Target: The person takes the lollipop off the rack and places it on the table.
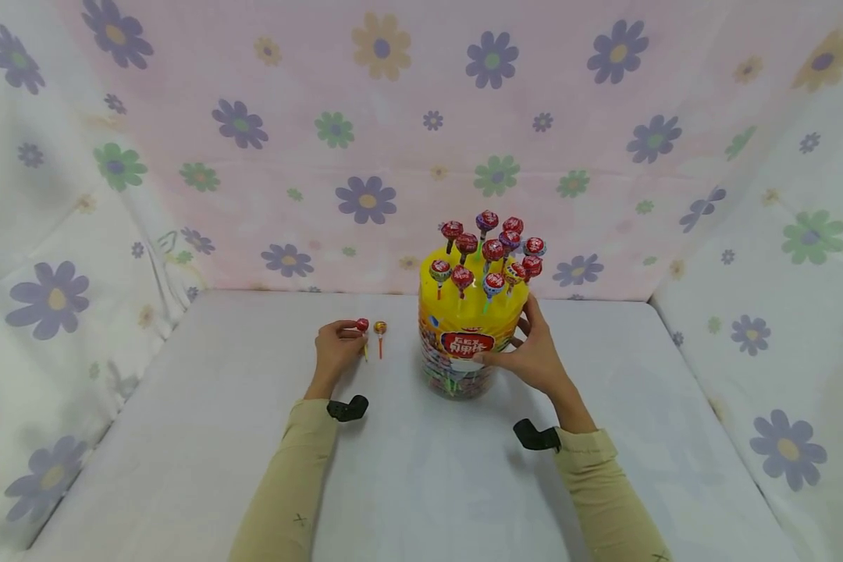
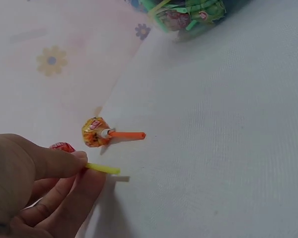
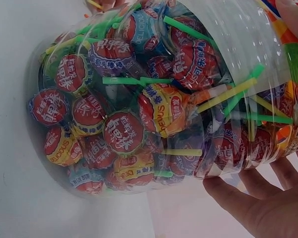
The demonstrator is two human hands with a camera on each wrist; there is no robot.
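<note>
Between thumb and fingers, my left hand (image 1: 339,349) pinches a red-wrapped lollipop (image 2: 102,168) by its yellow stick, close over the table. Just to its right lies an orange-yellow lollipop (image 1: 381,328) with an orange stick (image 2: 128,135). My right hand (image 1: 534,355) grips the side of a clear jar (image 1: 457,378), thumb across the front label and fingers round the right and back. In the right wrist view the jar is packed with wrapped lollipops (image 3: 123,133). Its yellow top (image 1: 464,312) bears several upright lollipops (image 1: 492,250), their sticks set into it.
The jar stands on a white-covered table (image 1: 421,484). Flower-patterned cloth (image 1: 393,156) hangs behind the table and along both sides. A black wrist camera (image 1: 347,408) sits on the left wrist, another black camera (image 1: 535,435) on the right.
</note>
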